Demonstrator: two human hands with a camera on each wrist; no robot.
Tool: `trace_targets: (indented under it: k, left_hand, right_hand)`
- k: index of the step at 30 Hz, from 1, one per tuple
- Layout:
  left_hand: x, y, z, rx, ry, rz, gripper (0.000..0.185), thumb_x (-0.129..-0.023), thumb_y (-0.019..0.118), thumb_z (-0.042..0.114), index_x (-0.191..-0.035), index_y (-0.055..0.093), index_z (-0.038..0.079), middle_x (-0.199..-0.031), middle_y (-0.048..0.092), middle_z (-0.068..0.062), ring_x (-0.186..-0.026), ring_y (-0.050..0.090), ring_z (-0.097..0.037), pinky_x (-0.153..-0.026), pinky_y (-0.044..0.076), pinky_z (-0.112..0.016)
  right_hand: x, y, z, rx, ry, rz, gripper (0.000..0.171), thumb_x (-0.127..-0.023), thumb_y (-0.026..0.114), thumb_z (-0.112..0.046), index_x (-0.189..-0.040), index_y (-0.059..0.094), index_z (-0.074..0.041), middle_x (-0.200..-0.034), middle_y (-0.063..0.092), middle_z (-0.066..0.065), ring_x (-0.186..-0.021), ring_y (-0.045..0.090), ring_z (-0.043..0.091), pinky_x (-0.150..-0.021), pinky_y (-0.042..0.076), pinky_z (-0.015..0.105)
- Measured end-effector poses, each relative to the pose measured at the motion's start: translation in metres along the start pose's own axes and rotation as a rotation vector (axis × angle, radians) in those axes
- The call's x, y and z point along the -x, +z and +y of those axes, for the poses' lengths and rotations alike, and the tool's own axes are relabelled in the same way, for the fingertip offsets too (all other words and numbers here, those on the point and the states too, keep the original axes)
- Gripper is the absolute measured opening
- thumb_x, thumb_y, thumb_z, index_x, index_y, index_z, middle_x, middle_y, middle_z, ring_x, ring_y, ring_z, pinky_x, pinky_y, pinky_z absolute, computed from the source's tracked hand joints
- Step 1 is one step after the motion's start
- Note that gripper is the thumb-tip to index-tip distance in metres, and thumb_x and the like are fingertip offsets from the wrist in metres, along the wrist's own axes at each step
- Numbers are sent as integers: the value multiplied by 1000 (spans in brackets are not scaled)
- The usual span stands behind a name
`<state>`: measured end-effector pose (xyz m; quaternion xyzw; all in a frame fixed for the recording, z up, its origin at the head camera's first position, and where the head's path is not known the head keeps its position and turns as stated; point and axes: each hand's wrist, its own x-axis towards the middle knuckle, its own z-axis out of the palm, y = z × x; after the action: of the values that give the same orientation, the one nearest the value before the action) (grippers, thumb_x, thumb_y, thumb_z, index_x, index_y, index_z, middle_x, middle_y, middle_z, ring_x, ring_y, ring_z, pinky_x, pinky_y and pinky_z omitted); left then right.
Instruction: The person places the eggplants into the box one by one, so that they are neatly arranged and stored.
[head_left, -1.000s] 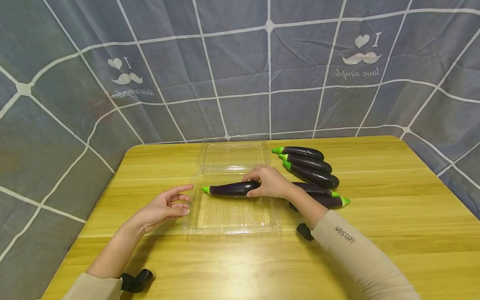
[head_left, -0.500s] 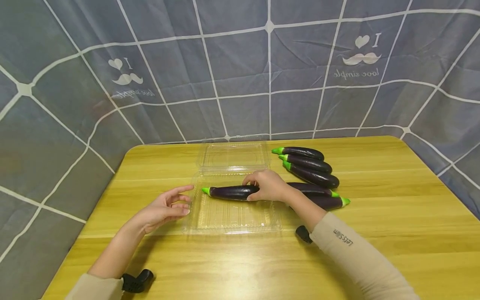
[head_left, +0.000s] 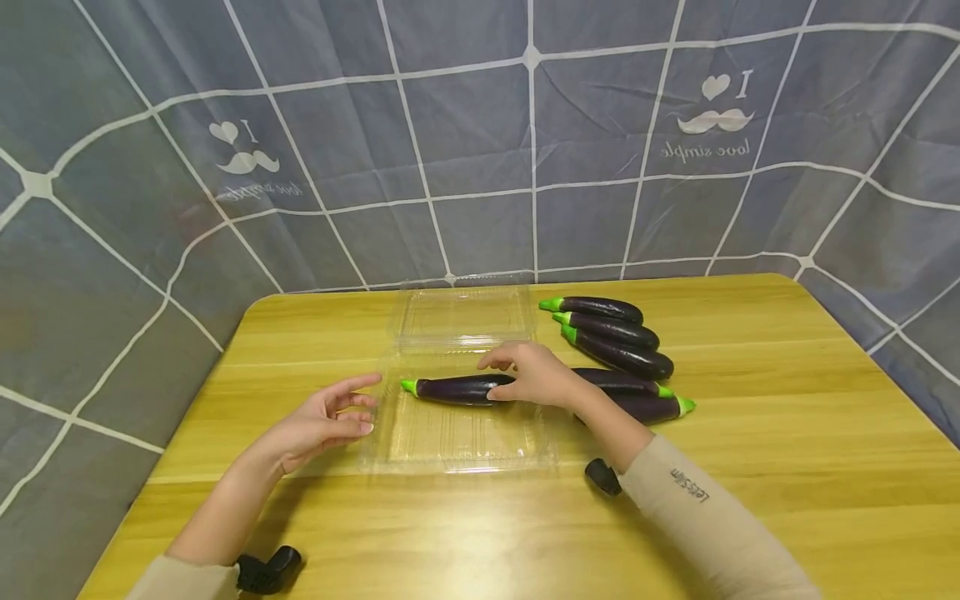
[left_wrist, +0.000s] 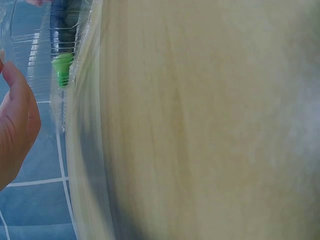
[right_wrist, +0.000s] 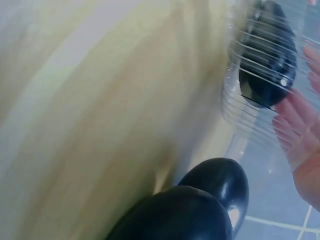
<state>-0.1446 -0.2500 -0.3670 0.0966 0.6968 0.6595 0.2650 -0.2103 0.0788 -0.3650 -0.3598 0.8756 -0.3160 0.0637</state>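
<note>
head view: right grip (head_left: 536, 375) slack over the eggplant (head_left: 456, 390) in the clear container (head_left: 465, 435), left grip (head_left: 318, 422) relaxed beside the container.

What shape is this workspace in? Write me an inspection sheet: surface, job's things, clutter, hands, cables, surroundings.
Surface: wood-grain table, bright glare near the front.
Job's things: clear box, lid folded open; one eggplant inside; five more eggplants right of the box, three farther back, two nearer.
Clutter: nothing seen.
Hands: left hand open by the box's left edge, contact unclear; right hand at the inside eggplant's blunt end, thumb seemingly touching it.
Cables: nothing seen.
Surroundings: grey curtain with white lines behind the table; black device by each wrist.
</note>
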Motion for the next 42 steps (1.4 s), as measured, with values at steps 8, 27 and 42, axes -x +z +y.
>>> trace_targets:
  k: [8, 27, 42]
  left_hand:
    - [0, -1, -2, 13, 10, -6, 72, -87, 60, 0, -147, 20, 1, -117, 42, -12, -94, 55, -12, -81, 51, -26]
    - [0, -1, -3, -2, 10, 11, 70, -87, 61, 0, -146, 24, 3, -117, 42, -11, -93, 55, -11, -82, 51, -26]
    - [1, 1, -1, -20, 8, 10, 72, -87, 62, 1, -146, 21, 0, -118, 40, -14, -94, 54, -12, -82, 51, -26]
  right_hand:
    - [6, -15, 0, -169, -2, 61, 38, -80, 74, -18, -114, 66, -5, -111, 64, 11, -100, 58, 28, -84, 49, 43]
    - [54, -55, 2, -368, 59, 172, 35, -79, 76, -16, -111, 66, -7, -110, 63, 6, -101, 58, 33, -86, 50, 33]
    - [99, -65, 26, -274, 104, 228, 31, -80, 74, -13, -110, 66, -7, -108, 63, 5, -99, 58, 25, -83, 51, 27]
